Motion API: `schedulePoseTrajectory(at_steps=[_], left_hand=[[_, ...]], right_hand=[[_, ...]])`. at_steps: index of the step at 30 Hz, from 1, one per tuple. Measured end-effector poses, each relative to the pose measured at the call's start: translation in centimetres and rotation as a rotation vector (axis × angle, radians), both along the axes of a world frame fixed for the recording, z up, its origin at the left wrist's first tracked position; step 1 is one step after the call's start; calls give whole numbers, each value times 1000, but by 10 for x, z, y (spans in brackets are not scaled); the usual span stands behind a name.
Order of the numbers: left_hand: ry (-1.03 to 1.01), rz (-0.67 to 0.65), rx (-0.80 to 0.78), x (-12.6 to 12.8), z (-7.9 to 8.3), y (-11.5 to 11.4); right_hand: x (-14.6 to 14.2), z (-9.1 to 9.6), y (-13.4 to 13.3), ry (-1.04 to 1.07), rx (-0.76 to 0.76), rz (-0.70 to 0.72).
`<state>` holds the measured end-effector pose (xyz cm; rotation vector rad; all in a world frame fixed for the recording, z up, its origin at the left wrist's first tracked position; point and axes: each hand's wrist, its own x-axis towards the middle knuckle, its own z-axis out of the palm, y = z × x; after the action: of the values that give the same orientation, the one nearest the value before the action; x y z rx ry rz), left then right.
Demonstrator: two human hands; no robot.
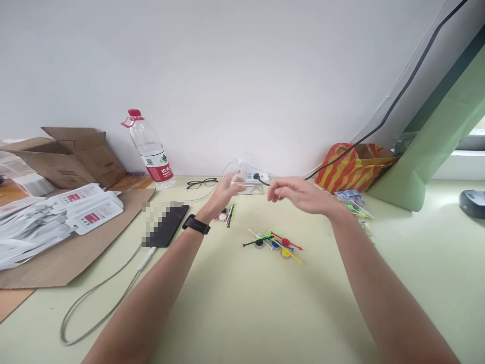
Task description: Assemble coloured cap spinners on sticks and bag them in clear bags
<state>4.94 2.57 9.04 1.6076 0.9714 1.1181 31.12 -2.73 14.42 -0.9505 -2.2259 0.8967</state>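
Both hands are raised above the pale green table (235, 303). My left hand (226, 193), with a black watch on its wrist, is closed on a small clear plastic bag (245, 171). My right hand (299, 194) hovers just right of it with fingers curled into a pinch; whether anything is in them I cannot make out. Below the hands lies a heap of coloured plastic pointers and small discs (275, 243). A small bundle of sticks and caps (228, 215) lies under my left hand.
A black phone (166, 226) with a grey cable lies at left, beside white packets (56, 217) on cardboard. At the wall stand a cardboard box (71, 156), water bottle (150, 151), glasses (202, 183), power strip (255, 178) and striped bag (352, 164). Small packets (354, 201) lie at right.
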Motion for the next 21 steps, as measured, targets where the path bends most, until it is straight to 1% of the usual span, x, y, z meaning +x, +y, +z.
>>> schedulePoseTrajectory(at_steps=[2, 4, 7, 9, 11, 18, 21], left_hand=[[-226, -69, -185, 0, 4, 0], [-389, -116, -312, -2, 9, -1], [-486, -122, -385, -5, 14, -4], [-508, -127, -413, -6, 15, -4], [-527, -146, -448, -7, 16, -4], [-547, -218, -549, -9, 19, -5], [-553, -243, -585, -11, 22, -6]], right_hand=[[-12, -18, 6, -185, -47, 5], [-24, -39, 12, -333, -83, 33], [-38, -63, 16, -494, -178, 35], [-43, -72, 18, -546, -241, 35], [-44, -77, 19, -532, -271, 47], [-42, -89, 26, -340, -255, 81], [-43, -93, 29, -243, -239, 57]])
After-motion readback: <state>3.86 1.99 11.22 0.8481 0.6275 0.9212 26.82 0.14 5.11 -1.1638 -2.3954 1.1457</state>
